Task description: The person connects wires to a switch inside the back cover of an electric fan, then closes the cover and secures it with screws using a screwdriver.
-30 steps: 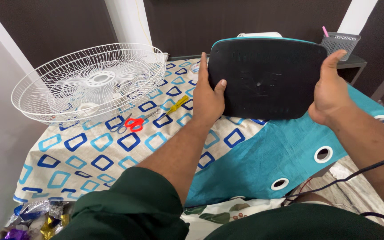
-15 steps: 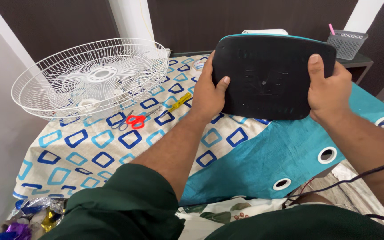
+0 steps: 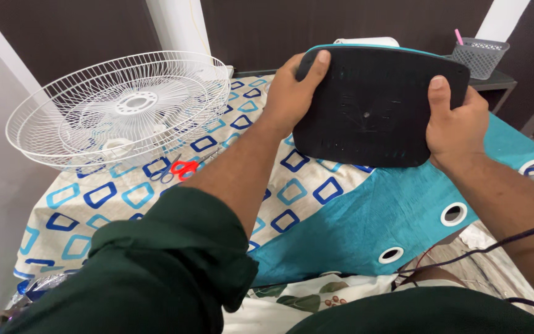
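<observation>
Both hands, left hand (image 3: 288, 93) and right hand (image 3: 455, 127), clamp the dark pad (image 3: 372, 105) by its edges; a slip could drop it onto the bed (image 3: 304, 198).

Both hands grip a flat black rounded-rectangular panel with a teal edge (image 3: 378, 105) in the upper centre: left hand (image 3: 292, 93) at its left side, right hand (image 3: 455, 124) at its right. A white wire fan guard (image 3: 118, 111) lies upper left on the patterned bedsheet (image 3: 112, 198), with red-handled scissors (image 3: 177, 168) just below it.
</observation>
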